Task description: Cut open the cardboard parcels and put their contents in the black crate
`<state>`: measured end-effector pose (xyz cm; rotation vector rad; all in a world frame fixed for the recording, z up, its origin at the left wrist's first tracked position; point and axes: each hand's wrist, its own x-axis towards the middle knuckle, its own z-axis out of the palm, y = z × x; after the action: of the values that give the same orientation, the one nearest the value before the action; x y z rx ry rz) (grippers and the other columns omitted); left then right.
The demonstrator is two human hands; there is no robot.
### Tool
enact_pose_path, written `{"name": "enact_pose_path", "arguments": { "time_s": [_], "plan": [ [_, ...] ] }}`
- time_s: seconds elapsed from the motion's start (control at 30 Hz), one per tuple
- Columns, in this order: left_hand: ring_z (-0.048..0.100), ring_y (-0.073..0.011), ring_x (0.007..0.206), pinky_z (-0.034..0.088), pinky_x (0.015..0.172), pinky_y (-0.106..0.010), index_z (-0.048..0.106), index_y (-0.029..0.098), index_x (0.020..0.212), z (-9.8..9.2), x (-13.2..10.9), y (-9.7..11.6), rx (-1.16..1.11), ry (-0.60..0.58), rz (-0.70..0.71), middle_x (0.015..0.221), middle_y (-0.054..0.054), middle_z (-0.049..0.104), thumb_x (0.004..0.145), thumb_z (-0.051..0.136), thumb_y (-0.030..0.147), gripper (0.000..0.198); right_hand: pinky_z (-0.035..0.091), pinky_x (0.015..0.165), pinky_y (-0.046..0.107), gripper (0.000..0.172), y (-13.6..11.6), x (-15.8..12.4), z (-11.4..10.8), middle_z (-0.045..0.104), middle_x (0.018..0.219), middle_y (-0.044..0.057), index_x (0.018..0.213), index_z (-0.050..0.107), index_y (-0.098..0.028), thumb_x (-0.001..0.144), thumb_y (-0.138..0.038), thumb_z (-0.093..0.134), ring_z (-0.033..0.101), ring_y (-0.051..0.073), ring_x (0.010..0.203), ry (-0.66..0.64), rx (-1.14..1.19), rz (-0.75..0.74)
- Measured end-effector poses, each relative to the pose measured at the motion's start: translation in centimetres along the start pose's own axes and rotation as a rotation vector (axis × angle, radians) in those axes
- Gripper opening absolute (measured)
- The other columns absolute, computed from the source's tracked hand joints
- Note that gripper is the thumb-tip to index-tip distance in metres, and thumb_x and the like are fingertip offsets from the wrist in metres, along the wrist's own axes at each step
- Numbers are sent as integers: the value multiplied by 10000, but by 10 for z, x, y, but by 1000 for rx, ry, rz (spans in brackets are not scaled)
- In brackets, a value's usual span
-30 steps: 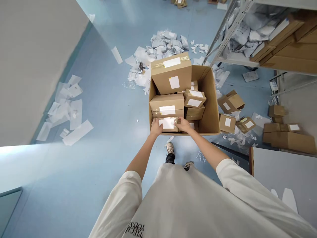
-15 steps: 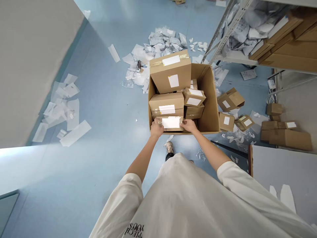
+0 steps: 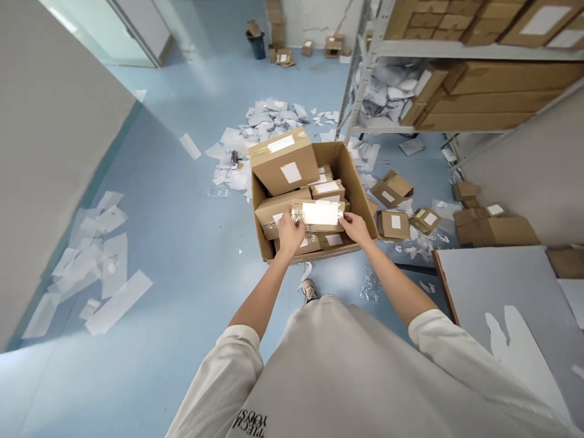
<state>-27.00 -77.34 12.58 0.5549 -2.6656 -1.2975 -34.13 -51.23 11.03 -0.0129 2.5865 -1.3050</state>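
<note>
A small cardboard parcel (image 3: 319, 216) with a white label is lifted above the near end of a big open carton (image 3: 358, 191) on the blue floor. My left hand (image 3: 291, 234) grips its left end and my right hand (image 3: 353, 228) grips its right end. The carton holds several more labelled parcels. A larger taped box (image 3: 283, 161) rests tilted on its far left corner.
Torn white paper and plastic wrappers (image 3: 260, 125) litter the floor beyond the carton and at the left (image 3: 95, 261). Loose small boxes (image 3: 395, 204) lie right of the carton. Metal shelving (image 3: 456, 73) with flat cartons stands at the upper right. A grey table (image 3: 511, 304) is at my right.
Both hands lifted the small parcel out of the near end of the carton. My head rose, so more of the room and shelving came into view.
</note>
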Motion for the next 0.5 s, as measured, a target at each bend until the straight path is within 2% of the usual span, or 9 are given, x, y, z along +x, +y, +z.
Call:
{"name": "enact_pose_path", "arguments": {
  "time_s": [0.13,0.27,0.37,0.5],
  "plan": [
    [601,-402,1522,478,1280,-561,455,181,1716,28,-1,53,-46,-102,98,1607,-176,682,978,627,222,759,603,1023,423,329,17,-21,-56,882,1147,68,1150,850,-220,971,-384,628,791,308,1104,152,46,-6],
    [586,-406,1542,441,1297,-586,444,237,1744,64,-16,113,-1,-226,194,1604,-141,702,974,640,253,795,610,1040,452,334,52,-52,-120,875,1088,71,1161,855,-228,962,-397,647,784,313,1064,314,50,48],
    [548,-415,1565,398,1307,-622,452,276,1748,98,-40,161,62,-317,259,1591,-119,717,970,640,273,800,610,1048,464,372,89,-84,-166,867,1089,74,1193,852,-222,942,-396,640,779,311,1051,444,55,94],
    [546,-405,1551,395,1291,-608,415,300,1777,154,-86,219,119,-430,361,1595,-112,713,982,614,292,820,631,989,434,461,148,-138,-224,857,1108,72,1263,836,-205,932,-396,580,771,290,1013,552,46,113]
  ]
}}
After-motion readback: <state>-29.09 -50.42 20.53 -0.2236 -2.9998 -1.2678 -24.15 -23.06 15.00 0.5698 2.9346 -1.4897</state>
